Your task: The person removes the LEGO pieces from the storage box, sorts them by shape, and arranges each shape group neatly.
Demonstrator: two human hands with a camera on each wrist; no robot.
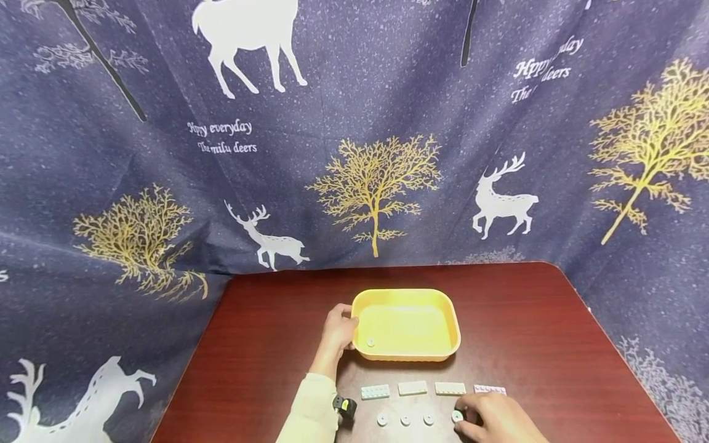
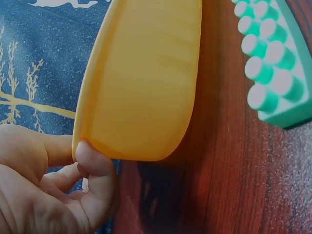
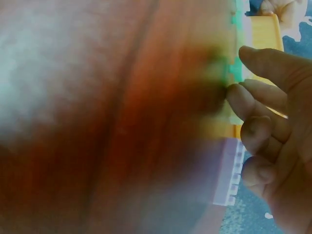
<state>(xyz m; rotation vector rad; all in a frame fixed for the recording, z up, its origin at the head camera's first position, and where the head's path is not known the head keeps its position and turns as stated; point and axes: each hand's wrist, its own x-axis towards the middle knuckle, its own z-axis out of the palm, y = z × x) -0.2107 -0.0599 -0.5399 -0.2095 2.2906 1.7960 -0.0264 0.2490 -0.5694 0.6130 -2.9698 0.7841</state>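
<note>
A yellow plastic basin [image 1: 407,355] stands on the table with one small white disc [image 1: 370,341] inside, near its left front corner. My left hand [image 1: 339,327] grips the basin's left end. The left wrist view shows its thumb and fingers pinching the rim [image 2: 79,122]. My right hand [image 1: 495,417] is low at the right, its thumb and fingertips around another small white disc [image 1: 456,416] with a dark centre. In the right wrist view the thumb and fingers [image 3: 242,100] stand apart, and no disc is discernible between them.
A row of studded toy bricks lies before the basin: teal [image 1: 375,392], two whitish ones [image 1: 412,387], and a lilac one [image 1: 490,389] by my right hand. Three more discs [image 1: 405,420] line up nearer me. A patterned curtain [image 1: 354,123] hangs behind the table.
</note>
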